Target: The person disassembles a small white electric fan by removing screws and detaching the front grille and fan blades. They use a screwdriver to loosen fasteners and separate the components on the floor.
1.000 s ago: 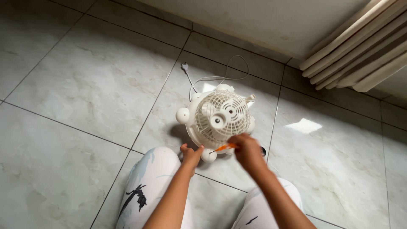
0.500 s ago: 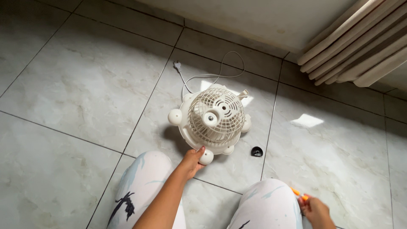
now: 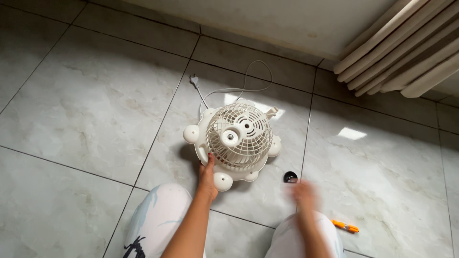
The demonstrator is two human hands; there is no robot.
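Observation:
A small cream table fan point(image 3: 235, 141) lies on the tiled floor with its round wire grille facing up. My left hand point(image 3: 208, 176) rests against its near left rim, between two of its rounded feet. My right hand point(image 3: 303, 195) is blurred in motion above my right knee, with nothing visible in it, close to a small black cap point(image 3: 289, 177) on the floor. An orange screwdriver point(image 3: 345, 226) lies on the tile to the right of my right knee.
The fan's white cord and plug point(image 3: 193, 80) trail toward the wall. Beige curtain folds point(image 3: 397, 57) hang at the upper right. My knees in white patterned trousers point(image 3: 153, 220) fill the bottom edge.
My right hand drew the orange screwdriver away from the fan, put it down on the floor at the right, and moved back toward the black cap. My left hand slid up the fan's rim.

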